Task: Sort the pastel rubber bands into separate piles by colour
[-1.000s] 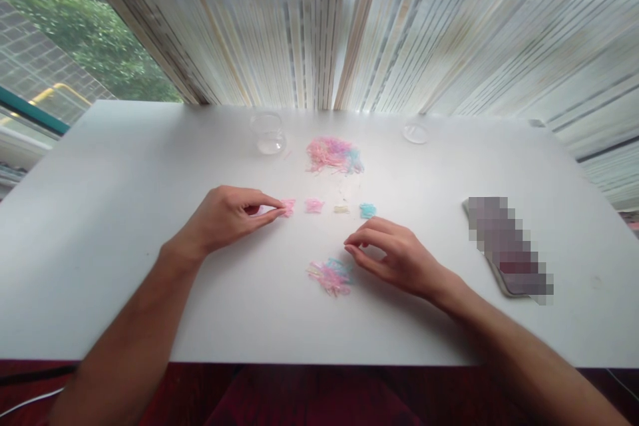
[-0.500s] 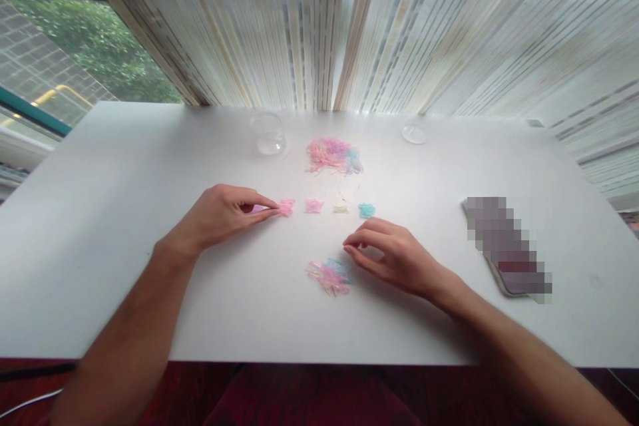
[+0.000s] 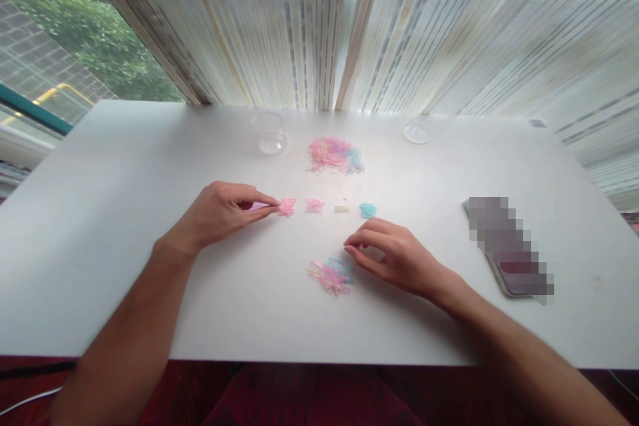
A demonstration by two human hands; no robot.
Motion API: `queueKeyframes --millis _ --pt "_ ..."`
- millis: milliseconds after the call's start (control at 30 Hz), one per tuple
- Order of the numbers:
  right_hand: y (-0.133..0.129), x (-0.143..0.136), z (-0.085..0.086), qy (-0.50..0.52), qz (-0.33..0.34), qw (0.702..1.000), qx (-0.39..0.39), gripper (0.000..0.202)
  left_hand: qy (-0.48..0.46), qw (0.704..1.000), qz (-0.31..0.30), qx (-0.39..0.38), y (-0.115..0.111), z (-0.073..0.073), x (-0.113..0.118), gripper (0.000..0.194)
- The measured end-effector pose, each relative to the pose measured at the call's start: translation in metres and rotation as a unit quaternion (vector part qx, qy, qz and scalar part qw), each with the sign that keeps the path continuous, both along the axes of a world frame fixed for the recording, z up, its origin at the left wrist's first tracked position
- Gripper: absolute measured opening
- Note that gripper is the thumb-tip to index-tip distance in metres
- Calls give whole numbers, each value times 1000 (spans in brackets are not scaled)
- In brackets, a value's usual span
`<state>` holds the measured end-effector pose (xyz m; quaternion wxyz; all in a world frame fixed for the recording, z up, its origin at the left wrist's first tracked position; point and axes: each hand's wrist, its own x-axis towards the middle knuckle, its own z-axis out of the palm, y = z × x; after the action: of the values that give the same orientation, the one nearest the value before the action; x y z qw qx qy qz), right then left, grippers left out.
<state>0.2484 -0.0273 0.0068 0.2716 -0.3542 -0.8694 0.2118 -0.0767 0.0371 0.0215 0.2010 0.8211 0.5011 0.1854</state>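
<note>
Small piles of thin strands form a row on the white table (image 3: 239, 319): coral pink (image 3: 287, 206), light pink (image 3: 315, 205), pale yellow (image 3: 341, 209) and blue (image 3: 368, 210). A lilac pile (image 3: 257, 206) is partly behind my left hand (image 3: 219, 213), whose thumb and forefinger are pinched at the left edge of the coral pink pile; anything between the tips is too small to name. My right hand (image 3: 389, 253) has its fingertips together beside a mixed pile (image 3: 330, 276), below the blue one; whether they hold a strand is unclear. A larger mixed pile (image 3: 335, 154) lies farther back.
A clear round container (image 3: 269, 136) stands at the back left of the large pile, and a clear lid (image 3: 416, 134) lies at the back right. A phone (image 3: 509, 249), partly pixelated, rests on the right. Striped curtains (image 3: 324, 26) hang behind the table.
</note>
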Motion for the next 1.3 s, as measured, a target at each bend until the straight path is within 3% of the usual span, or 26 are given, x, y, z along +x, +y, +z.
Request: queueKeyframes --millis 100,367,867,1300 --pt "0 0 1 -5 1 1000 -6 14 -63 996 -36 57 -3 -2 11 22" --pt "0 -1 0 -10 3 1000 -9 14 -39 987 -37 152 -16 -20 49 18" --pt "0 0 1 -13 2 1000 -16 16 30 988 -23 152 -16 -22 50 19" --pt "0 0 -2 -21 2 999 -24 16 21 987 -27 160 -19 -20 55 18"
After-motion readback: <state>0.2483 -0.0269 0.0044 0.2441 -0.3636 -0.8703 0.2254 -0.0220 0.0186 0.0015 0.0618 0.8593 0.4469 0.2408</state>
